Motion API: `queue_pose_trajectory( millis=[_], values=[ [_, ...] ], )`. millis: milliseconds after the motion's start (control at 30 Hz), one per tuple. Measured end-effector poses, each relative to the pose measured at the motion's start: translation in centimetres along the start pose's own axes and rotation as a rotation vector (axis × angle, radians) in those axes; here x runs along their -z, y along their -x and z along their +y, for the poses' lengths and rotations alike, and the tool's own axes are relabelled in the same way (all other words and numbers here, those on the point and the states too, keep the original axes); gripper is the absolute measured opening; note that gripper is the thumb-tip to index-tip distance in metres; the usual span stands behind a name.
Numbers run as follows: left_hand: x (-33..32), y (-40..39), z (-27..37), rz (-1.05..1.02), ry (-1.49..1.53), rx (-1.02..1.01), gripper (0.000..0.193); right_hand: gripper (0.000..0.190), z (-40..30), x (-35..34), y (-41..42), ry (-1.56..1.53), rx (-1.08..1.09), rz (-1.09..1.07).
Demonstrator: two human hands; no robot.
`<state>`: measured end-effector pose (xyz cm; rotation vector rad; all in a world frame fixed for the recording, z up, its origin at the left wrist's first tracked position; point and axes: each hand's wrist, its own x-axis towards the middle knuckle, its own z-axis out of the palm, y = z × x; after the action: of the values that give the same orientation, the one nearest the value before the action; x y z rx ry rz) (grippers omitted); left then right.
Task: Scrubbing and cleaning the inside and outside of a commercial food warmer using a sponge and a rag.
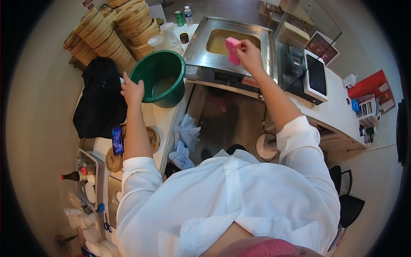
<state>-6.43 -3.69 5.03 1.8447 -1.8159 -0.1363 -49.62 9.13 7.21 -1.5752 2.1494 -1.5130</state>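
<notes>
A pink sponge point(233, 51) is pinched between the thumb and fingers of my right hand point(248, 53), above a steel-framed basin point(236, 26) with murky yellowish liquid inside. On the left, a green plastic bucket point(178, 88) stands on the white counter with some cloudy liquid at its bottom. My left hand point(133, 90) is at the bucket's left rim with fingers spread; whether it presses on the rim cannot be told. Beside that hand lies a black cloth point(100, 99).
Stacked bamboo steamers point(102, 41) rise behind the bucket. Plastic pitchers point(171, 37), a green can point(179, 18) and a water bottle point(188, 15) stand near the basin. A tablet screen point(315, 75) is at the right; a phone point(117, 139) lies near my left forearm.
</notes>
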Motion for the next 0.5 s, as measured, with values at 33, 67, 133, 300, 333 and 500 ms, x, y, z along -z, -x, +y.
queue_pose_trajectory(
  millis=[33,67,133,300,333,500],
  values=[
    [-0.1,-0.2,0.1,0.033,-0.028,0.078,0.081,0.031,0.8,-0.7,-2.0,0.088,0.058,0.027],
    [-0.1,-0.4,0.2,0.019,-0.056,0.077,0.075,0.031,1.6,-1.4,-3.8,0.091,0.05,0.022],
    [-0.2,-1.2,-1.3,-0.039,0.039,0.127,0.071,0.033,2.8,-3.6,-7.9,0.245,-0.037,-0.089],
    [-0.5,-0.7,-2.8,-0.037,0.203,0.102,0.063,0.029,9.1,-11.5,-12.4,0.381,-0.085,-0.165],
    [-0.1,-0.4,-2.2,-0.067,0.217,0.154,0.063,0.026,10.1,-12.6,-12.4,0.448,-0.104,-0.201],
    [-0.1,-0.3,-1.0,-0.063,0.225,0.207,0.064,0.025,14.8,-15.7,-14.4,0.588,-0.01,-0.273]
  ],
)
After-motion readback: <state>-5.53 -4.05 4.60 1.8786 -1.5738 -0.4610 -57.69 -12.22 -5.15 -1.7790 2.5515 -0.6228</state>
